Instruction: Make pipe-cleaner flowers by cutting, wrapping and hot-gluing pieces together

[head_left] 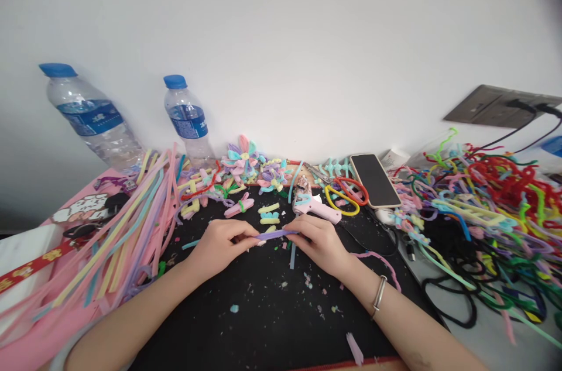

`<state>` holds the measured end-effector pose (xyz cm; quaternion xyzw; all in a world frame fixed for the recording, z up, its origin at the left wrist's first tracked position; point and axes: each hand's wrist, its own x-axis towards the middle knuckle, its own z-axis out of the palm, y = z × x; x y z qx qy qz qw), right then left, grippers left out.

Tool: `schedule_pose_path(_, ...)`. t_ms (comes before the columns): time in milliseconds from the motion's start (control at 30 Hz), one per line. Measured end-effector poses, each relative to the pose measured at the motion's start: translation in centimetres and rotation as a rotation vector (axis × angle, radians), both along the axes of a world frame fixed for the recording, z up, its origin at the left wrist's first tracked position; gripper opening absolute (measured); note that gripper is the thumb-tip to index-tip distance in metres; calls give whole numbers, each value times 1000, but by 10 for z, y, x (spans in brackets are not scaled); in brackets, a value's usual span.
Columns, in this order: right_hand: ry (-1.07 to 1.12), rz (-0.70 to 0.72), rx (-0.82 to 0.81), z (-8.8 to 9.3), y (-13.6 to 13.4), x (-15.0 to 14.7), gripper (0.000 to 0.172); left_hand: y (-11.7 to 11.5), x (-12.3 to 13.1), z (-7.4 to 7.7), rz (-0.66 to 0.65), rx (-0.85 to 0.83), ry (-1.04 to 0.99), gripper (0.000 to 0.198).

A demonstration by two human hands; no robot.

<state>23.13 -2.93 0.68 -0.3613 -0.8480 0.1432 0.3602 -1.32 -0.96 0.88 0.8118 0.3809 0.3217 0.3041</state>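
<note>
A short purple pipe cleaner piece [276, 234] is stretched level between my two hands above the black mat [197, 330]. My left hand [228, 242] pinches its left end, and my right hand [317, 240] pinches its right end. Just beyond it lie short yellow and blue pieces [269, 214]. A pink glue gun [318, 207] rests behind my right hand. Below the fingers, a blue-grey strip [293, 256] lies on the mat among small scraps.
Long pastel pipe cleaners [127, 224] cover the left side. Two water bottles [188, 119] stand by the wall. Scissors [346, 196], a phone [376, 179] and a tangled colourful pile [496, 201] are at the right. Finished fuzzy flowers [243, 157] lie at the back.
</note>
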Motion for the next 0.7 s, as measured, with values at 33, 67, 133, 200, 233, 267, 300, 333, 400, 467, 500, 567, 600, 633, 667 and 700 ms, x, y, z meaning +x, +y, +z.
schedule_pose_path(33,0,-4,-1,0,0,0,13,0,0,0,6,0,3,13)
schedule_pose_path(67,1,-8,-1,0,0,0,14,0,0,1,11,-2,9,14)
schedule_pose_path(133,7,-14,-2,0,0,0,15,-1,0,2,17,-8,22,15)
schedule_pose_path(200,12,-20,-3,0,1,0,14,-1,0,2,18,-13,30,16)
schedule_pose_path(233,15,-22,-2,0,1,0,14,-1,0,2,17,-12,31,17)
schedule_pose_path(267,16,-23,-1,0,1,0,13,-1,0,2,16,-8,33,17)
schedule_pose_path(300,18,-22,1,0,0,0,13,-1,0,2,13,-4,35,17)
schedule_pose_path(333,19,-21,3,0,1,0,12,-1,0,2,10,2,37,17)
schedule_pose_path(400,20,-22,8,0,1,0,12,-1,0,2,5,14,40,17)
schedule_pose_path(467,20,-29,10,0,1,0,12,-1,0,1,1,27,39,18)
schedule_pose_path(500,20,-32,10,-1,1,0,13,-1,0,1,-2,33,40,19)
schedule_pose_path(567,19,-31,8,0,1,0,13,-1,-1,1,-7,41,44,20)
schedule_pose_path(600,19,-31,8,0,1,0,13,-1,-1,0,-8,43,46,20)
schedule_pose_path(633,20,-31,8,0,1,-1,13,-1,-1,0,-10,43,49,20)
schedule_pose_path(667,21,-32,6,0,1,-1,13,0,-1,0,-10,42,52,20)
schedule_pose_path(700,23,-37,4,0,1,-1,13,0,-1,0,-11,38,55,20)
